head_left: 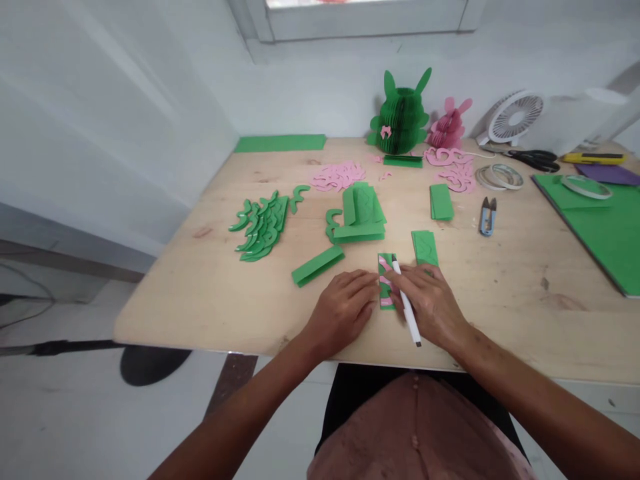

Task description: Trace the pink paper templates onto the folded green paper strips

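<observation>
Before me on the table lies a small green paper strip (385,295) with a pink paper cutout (387,302) on it. My left hand (347,303) is closed, its fingertips pressing at the strip's left edge. A white marker pen (410,317) slants across my right hand (433,300), which is closed on it. The fingers of that hand also cover the right side of the strip, so the contact there is partly hidden. Just beyond the right hand sit folded green papers with a drawn curve (425,247). To the left is a folded green strip (318,265).
Stacked green cutouts (263,230), pink cutouts (340,175) and folded green sheets (363,210) lie farther back. Blue thread snips (488,217), tape rolls (505,177), black scissors (537,159) and a green sheet (600,233) are rightward. Paper figures (400,120) and a fan (515,117) stand by the wall.
</observation>
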The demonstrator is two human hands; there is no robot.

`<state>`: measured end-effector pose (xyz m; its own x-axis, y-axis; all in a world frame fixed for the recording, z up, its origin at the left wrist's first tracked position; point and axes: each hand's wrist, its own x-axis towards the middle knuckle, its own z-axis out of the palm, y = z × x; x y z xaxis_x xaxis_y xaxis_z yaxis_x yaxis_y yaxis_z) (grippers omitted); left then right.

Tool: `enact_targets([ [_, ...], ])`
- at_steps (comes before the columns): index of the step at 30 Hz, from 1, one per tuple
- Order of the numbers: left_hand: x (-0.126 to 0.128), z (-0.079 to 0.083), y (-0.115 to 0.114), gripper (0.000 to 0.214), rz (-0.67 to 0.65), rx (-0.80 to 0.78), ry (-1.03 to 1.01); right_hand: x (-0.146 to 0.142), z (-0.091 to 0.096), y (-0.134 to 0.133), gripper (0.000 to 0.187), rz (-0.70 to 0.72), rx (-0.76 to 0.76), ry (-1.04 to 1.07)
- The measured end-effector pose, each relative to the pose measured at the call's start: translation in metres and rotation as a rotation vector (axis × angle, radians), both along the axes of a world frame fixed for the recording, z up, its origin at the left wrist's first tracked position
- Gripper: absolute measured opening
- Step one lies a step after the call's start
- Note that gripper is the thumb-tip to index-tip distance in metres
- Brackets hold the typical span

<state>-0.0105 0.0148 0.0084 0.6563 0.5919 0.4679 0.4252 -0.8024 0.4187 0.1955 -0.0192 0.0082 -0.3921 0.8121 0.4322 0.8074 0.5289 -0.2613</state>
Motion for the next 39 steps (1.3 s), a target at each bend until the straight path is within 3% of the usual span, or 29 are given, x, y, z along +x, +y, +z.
enact_targets([
  [11, 0.009, 0.001, 0.009, 0.021, -0.038, 0.201, 0.146, 0.000, -0.001, 0.001, 0.043, 0.003, 0.009, 0.010],
  [19, 0.016, -0.006, 0.012, 0.012, -0.004, 0.292, 0.109, -0.001, 0.002, 0.000, 0.043, -0.005, -0.006, -0.003],
  [39, 0.023, -0.012, 0.009, 0.015, -0.043, 0.364, 0.082, -0.002, 0.004, 0.000, 0.044, -0.006, 0.013, -0.027],
])
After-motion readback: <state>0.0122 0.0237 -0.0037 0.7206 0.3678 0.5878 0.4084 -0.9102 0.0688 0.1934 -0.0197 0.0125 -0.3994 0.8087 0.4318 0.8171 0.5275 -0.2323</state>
